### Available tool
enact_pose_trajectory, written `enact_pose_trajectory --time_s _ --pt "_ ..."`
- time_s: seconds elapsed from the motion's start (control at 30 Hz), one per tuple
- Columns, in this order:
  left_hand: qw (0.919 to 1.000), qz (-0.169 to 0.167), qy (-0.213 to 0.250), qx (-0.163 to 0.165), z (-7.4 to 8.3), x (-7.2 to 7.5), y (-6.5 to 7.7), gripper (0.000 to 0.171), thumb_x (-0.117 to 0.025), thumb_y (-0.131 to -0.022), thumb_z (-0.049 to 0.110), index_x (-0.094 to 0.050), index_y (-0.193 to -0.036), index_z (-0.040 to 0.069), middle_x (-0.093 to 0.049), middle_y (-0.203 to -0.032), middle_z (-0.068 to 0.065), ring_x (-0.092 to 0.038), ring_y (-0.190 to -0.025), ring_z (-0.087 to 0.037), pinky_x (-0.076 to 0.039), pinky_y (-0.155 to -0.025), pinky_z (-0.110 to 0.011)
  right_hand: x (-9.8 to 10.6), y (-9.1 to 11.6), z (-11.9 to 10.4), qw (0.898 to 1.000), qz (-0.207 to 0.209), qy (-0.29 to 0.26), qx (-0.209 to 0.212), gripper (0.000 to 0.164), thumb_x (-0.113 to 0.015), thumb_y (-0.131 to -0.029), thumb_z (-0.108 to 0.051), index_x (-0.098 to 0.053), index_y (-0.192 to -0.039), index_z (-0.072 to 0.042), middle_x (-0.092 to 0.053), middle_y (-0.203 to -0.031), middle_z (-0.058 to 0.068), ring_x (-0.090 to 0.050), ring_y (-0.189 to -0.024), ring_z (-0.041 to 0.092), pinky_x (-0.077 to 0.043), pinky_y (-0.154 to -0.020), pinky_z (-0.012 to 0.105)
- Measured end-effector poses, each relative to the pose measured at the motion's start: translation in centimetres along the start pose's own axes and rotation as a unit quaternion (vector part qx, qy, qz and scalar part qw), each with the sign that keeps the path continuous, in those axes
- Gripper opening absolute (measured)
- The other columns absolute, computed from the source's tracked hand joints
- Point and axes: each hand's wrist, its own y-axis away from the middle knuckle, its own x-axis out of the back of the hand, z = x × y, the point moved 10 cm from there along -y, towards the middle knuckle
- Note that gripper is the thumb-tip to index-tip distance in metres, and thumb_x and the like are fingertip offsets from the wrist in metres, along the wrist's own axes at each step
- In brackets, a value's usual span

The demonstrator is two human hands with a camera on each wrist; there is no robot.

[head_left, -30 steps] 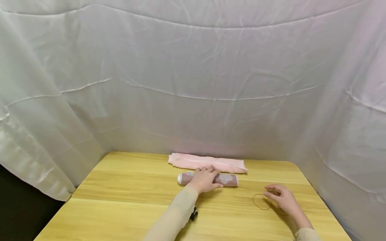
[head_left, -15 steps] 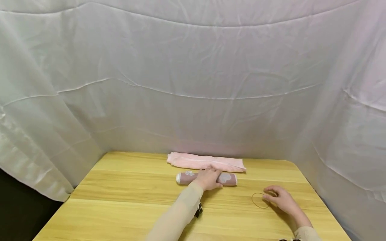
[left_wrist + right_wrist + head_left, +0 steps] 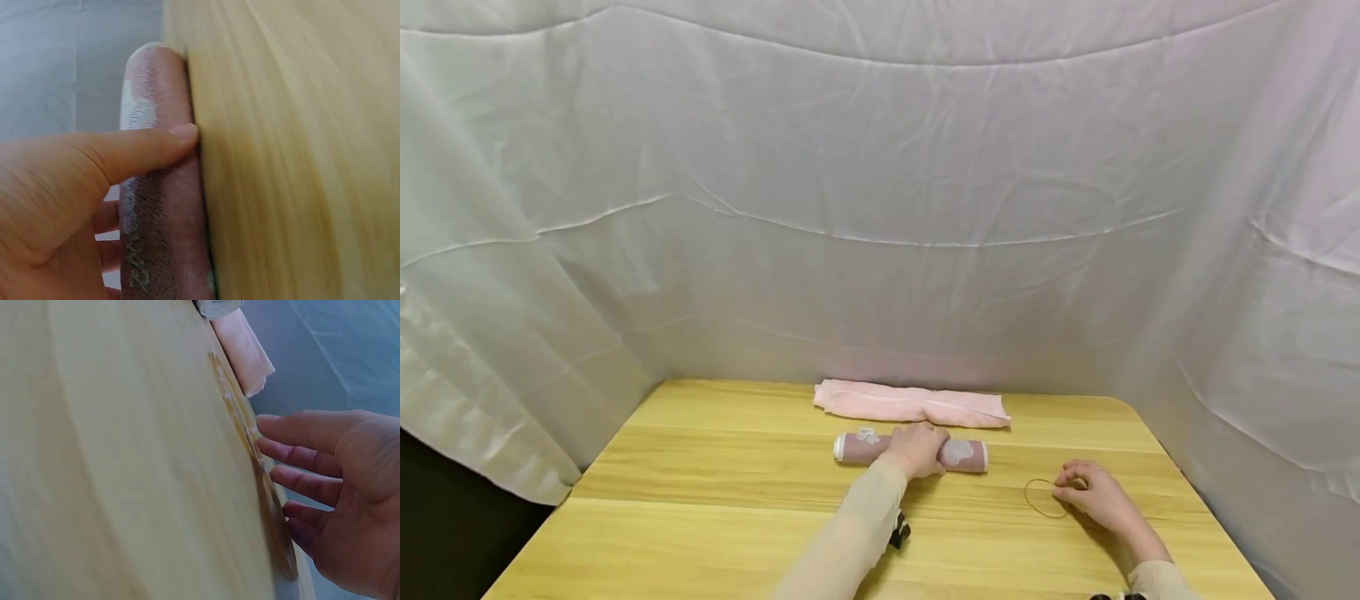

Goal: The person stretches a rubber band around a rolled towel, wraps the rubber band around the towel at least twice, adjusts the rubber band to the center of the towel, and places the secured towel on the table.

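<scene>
A mauve rolled towel (image 3: 859,448) with pale cloud patches and white ends lies across the table. My left hand (image 3: 916,450) grips its middle from above. In the left wrist view, the thumb (image 3: 184,132) lies across the near side of the rolled towel (image 3: 181,206), the other fingers behind it. To the right, a thin tan rubber band (image 3: 1027,498) lies on the table. My right hand (image 3: 1097,493) rests beside it, fingers loosely bent. In the right wrist view, its thumb (image 3: 300,428) and fingertips are right at the rubber band (image 3: 232,409), a small gap showing between thumb and forefinger.
Behind the rolled towel, a folded pink towel (image 3: 880,402) lies along the back of the wooden table (image 3: 700,467). Pale grey curtains (image 3: 880,317) hang close behind and at both sides.
The rolled towel has come slightly toward me with my left hand, whose fingers have gone from lying flat over it to gripping it. The right thumb and forefinger have drawn closer together.
</scene>
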Motion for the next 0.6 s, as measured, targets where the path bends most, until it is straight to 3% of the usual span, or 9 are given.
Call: enact_pose_trajectory --time_s 0.33,0.6 --pt "0.9978 -0.004 0.053 0.039 -0.9 0.2 1.7 0.050 -0.086 -0.070 0.033 -0.068 -0.115 0.023 -0.069 -0.115 0.000 -0.062 -0.108 -0.024 -0.049 -0.092 -0.051 -0.5 -0.2 -0.2 1.000 -0.004 0.021 0.009 0.010 -0.072 -0.083 -0.008 -0.062 -0.079 -0.008 -0.051 -0.128 0.033 -0.045 -0.120 0.057 -0.035 -0.101 0.069" --pt "0.9956 0.034 0.073 0.048 -1.1 0.2 2.7 0.044 -0.087 -0.069 0.032 -0.069 -0.108 0.022 -0.071 -0.105 0.000 -0.064 -0.098 -0.025 -0.049 -0.080 -0.046 -0.5 0.0 -0.6 1.000 -0.005 0.017 0.021 0.010 -0.069 -0.086 -0.007 -0.062 -0.079 -0.006 -0.049 -0.128 0.035 -0.044 -0.120 0.058 -0.035 -0.099 0.069"
